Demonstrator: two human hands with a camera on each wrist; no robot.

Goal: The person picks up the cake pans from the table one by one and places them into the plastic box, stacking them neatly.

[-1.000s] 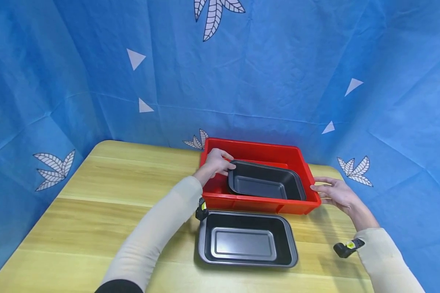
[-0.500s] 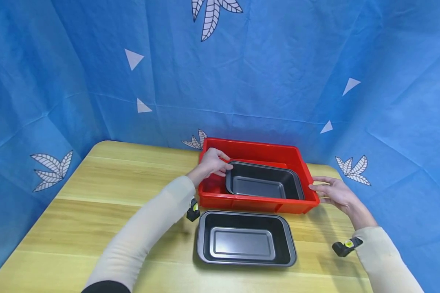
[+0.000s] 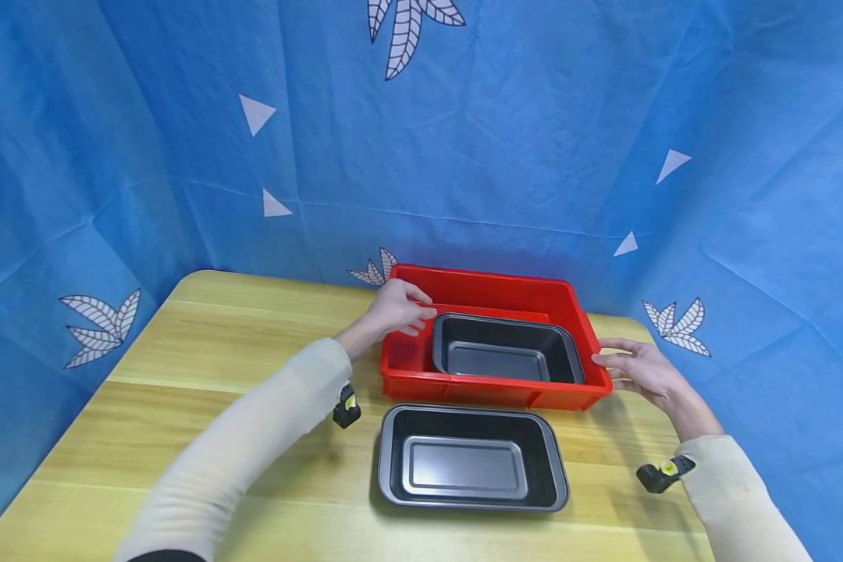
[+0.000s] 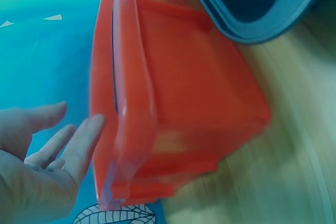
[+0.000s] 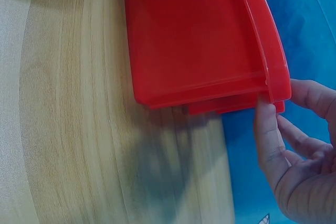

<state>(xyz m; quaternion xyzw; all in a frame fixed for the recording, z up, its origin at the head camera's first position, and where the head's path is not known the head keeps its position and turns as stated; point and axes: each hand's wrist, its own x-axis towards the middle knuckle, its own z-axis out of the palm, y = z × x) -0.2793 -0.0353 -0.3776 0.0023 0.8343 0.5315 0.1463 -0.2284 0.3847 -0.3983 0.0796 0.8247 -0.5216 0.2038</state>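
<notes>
A dark loaf pan (image 3: 509,349) sits inside a red plastic bin (image 3: 495,287). A second loaf pan (image 3: 466,468), grey-rimmed, lies on the table in front of the bin. My left hand (image 3: 395,306) is over the bin's left end, fingers loosely extended, a small gap from the inner pan. In the left wrist view the left hand (image 4: 47,166) holds nothing and is near the bin's rim (image 4: 134,77). My right hand (image 3: 646,371) is at the bin's right end. In the right wrist view its fairly straight fingers (image 5: 270,135) touch the rim's corner.
The wooden table (image 3: 253,328) carries the bin near its back edge. A blue curtain (image 3: 464,156) with white leaf and triangle prints hangs behind and along both sides. Small black cameras (image 3: 346,406) are strapped on both wrists.
My left hand has let go of the inner loaf pan's left rim and drawn back to the left. The right hand stays at the bin's end. Both pans stay in place.
</notes>
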